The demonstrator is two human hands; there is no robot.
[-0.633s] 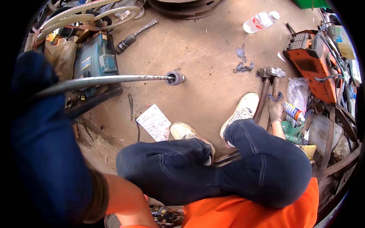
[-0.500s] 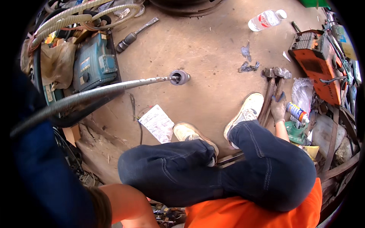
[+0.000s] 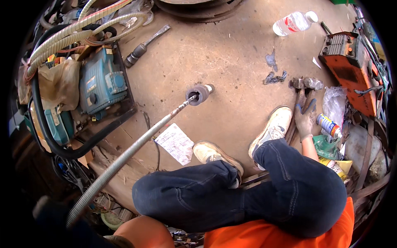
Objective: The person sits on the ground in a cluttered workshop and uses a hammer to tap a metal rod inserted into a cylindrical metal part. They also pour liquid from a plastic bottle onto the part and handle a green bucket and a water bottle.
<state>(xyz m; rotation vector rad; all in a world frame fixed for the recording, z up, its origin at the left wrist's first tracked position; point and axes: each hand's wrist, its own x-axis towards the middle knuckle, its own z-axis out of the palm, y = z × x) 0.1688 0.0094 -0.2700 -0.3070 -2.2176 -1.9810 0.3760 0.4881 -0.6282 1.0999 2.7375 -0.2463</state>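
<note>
My left hand (image 3: 56,213), in a dark glove close to the lower left, is partly lost in shadow around the near end of a long threaded rod (image 3: 124,159); its fingers do not show clearly. The rod slants up and away, and its thinner far tip meets the open mouth of a grey socket (image 3: 202,93) on the floor. My right hand (image 3: 306,122), in a grey glove with blue fingertips, reaches down beside my right shoe. Its fingers are stretched and apart, over the wooden handles of two hammers (image 3: 305,82) lying side by side.
A blue machine (image 3: 101,82) in a black frame and ribbed hoses (image 3: 62,39) stand left. Nearby lie a chisel-like tool (image 3: 140,51) and a paper sheet (image 3: 175,142). At right are a water bottle (image 3: 294,23), an orange machine (image 3: 351,74) and a spray can (image 3: 329,125).
The rod's near end has swung down and toward me with my left hand, so the rod stands more steeply in view. My right hand's fingers have spread over the hammer handles.
</note>
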